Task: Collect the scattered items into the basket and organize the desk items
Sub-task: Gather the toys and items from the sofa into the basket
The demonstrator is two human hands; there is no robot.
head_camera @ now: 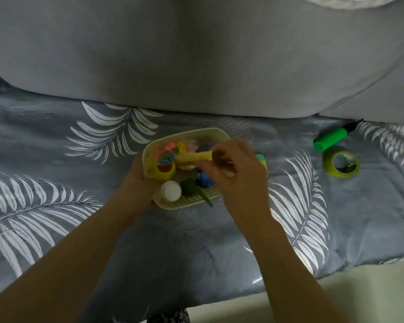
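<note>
A cream basket [191,134] sits on a grey leaf-print sheet and holds several small colourful items and a white-capped bottle [170,191]. My left hand [135,183] grips the basket's left rim. Over the basket my right hand [238,173], blurred, holds a yellow tube-like item [194,156] that lies across the contents. A yellow-and-green item [261,160] peeks out behind my right hand, beside the basket's right side. Far right on the sheet lie a green pump-like tool [329,139] and a roll of yellow-green tape [341,163].
A large grey pillow or cushion [196,54] runs along the back of the sheet [56,159]. The bed's front edge falls off to a pale floor [359,287] at lower right.
</note>
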